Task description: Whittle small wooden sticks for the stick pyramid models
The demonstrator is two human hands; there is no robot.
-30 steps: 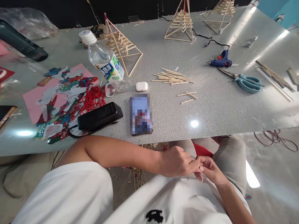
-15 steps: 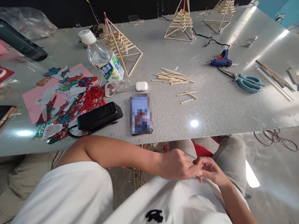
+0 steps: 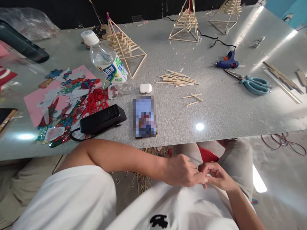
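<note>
Below the table edge, over my lap, my left hand is curled closed, its fingertips touching those of my right hand. My right hand has its thumb and fingers pinched together. Whether anything small sits between the fingertips is hidden. On the table nearest the hands lie a few short wooden sticks, with a larger pile of sticks behind them. A phone with a blurred screen lies above my left forearm, and a white earphone case is just past it.
Stick pyramids stand at the back beside a plastic bottle. A black power bank-like device, red string and foil scraps lie left. To the right are a blue glue gun, scissors and wooden strips.
My hands stay together over my lap, with only a very slight shift of the fingers. A red item at the far left edge has moved a little. The other table items stay put.
</note>
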